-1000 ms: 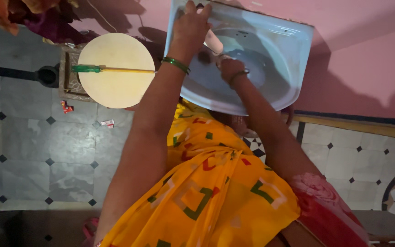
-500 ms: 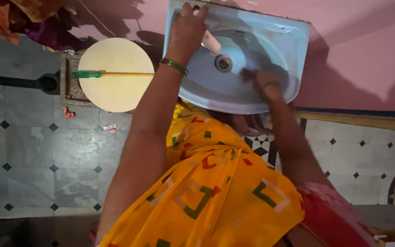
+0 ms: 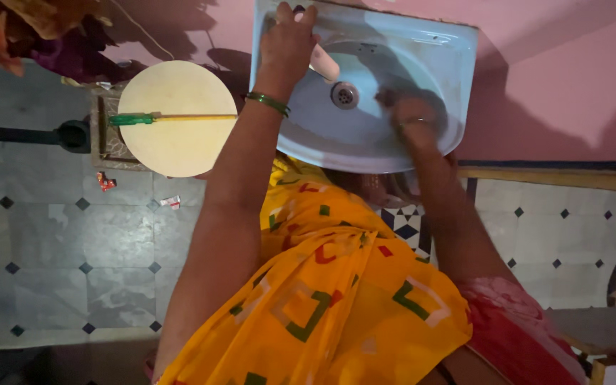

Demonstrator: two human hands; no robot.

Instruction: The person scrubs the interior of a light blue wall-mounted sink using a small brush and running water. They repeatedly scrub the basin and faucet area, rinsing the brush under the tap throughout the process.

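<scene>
A pale blue wash basin (image 3: 458, 50) hangs on a pink wall at the top of the view. My left hand (image 3: 288, 36), with a green bangle at the wrist, lies over the tap at the basin's back rim; the white spout (image 3: 324, 64) sticks out from under it. My right hand (image 3: 411, 115) is down inside the bowl, pressed against its right wall, to the right of the metal drain (image 3: 344, 93). This hand is blurred. A dark patch lies at its fingertips, either a shadow or a held thing.
Left of the basin, a round cream disc (image 3: 177, 128) rests on a patterned stand with a green-handled yellow tool (image 3: 151, 118) across it. A black pipe (image 3: 16, 133) runs along the grey tiled floor, near small wrappers (image 3: 105, 182). A grey stool (image 3: 600, 329) stands lower right.
My right hand has swept from the drain across to the bowl's right wall and stays there. The left hand has kept its place on the tap.
</scene>
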